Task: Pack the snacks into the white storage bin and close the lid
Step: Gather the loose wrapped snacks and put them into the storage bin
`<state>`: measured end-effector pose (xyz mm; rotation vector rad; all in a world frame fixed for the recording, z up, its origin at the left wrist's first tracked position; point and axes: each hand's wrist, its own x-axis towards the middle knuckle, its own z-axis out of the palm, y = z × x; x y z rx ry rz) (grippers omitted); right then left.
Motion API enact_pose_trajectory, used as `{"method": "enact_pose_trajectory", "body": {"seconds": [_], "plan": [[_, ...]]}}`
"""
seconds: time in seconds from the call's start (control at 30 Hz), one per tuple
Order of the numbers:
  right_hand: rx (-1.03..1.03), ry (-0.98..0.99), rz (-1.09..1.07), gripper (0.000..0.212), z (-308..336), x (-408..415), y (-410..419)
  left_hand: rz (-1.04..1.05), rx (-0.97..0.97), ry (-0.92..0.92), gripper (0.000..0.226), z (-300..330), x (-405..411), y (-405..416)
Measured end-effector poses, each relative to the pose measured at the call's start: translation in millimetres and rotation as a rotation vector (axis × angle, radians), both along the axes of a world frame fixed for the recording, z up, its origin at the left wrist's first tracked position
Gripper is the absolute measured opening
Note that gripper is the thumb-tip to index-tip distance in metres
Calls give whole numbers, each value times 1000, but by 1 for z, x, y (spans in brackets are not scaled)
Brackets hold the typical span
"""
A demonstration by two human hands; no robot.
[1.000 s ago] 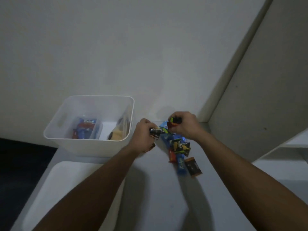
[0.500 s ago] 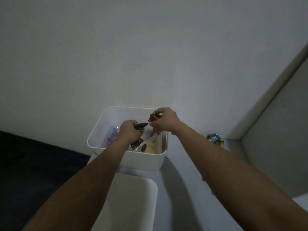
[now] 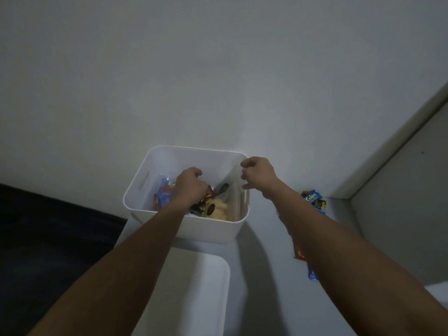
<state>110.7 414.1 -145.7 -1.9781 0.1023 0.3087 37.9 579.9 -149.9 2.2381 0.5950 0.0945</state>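
The white storage bin (image 3: 186, 225) stands open on the white table against the wall. Inside lie blue and red packets (image 3: 163, 195) and a yellowish pouch (image 3: 219, 210). My left hand (image 3: 190, 186) is down inside the bin, its fingers curled over small snack packets (image 3: 208, 196) that stick out beside the thumb. Over the bin's right rim hovers my right hand (image 3: 258, 174), loosely curled, with nothing seen in it. The bin's white lid (image 3: 194, 287) lies flat in front of the bin. More snacks lie to the right, partly hidden by my right forearm: a blue packet (image 3: 314, 200) and a red one (image 3: 299, 254).
A white wall rises right behind the bin. A grey cabinet panel (image 3: 400, 202) closes off the table at the right. Dark floor (image 3: 48, 226) lies beyond the table's left edge. Another blue wrapper (image 3: 312, 275) pokes out under my right forearm.
Both hands carried snacks from the pile at the right over to the bin. My left hand has dropped lower inside it. The red snack is gone from my right hand.
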Motion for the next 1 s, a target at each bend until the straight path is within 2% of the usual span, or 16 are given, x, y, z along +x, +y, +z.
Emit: {"method": "enact_pose_trajectory", "body": {"seconds": [0.13,0.3,0.43,0.53,0.67,0.73,0.8,0.87,0.93,1.0], "plan": [[66,24,-76,19,1,-1,-48,-94,-34,-171,32,4,9,-38],[-41,92,-95,11,-9,-9,-124,-306,-62,-311,19,3,11,-117],[-177,150,-122,9,-28,-19,-181,-455,-43,-247,18,-21,7,-168],[-276,235,-81,13,-49,-28,-214,-552,-59,-48,23,-43,3,-193],[-438,365,27,57,-77,-43,-240,-647,-10,119,33,-76,-2,-213],[-547,358,134,79,-94,-49,-244,-684,78,182,43,-99,1,-217],[-671,270,253,93,-116,-54,-243,-719,219,227,63,-120,6,-219],[-699,240,300,112,-135,-61,-240,-769,346,232,90,-139,12,-221],[-771,233,349,129,-148,-67,-238,-868,506,151,116,-155,19,-223],[-874,201,385,135,-157,-72,-237,-971,673,64,133,-167,27,-228]]}}
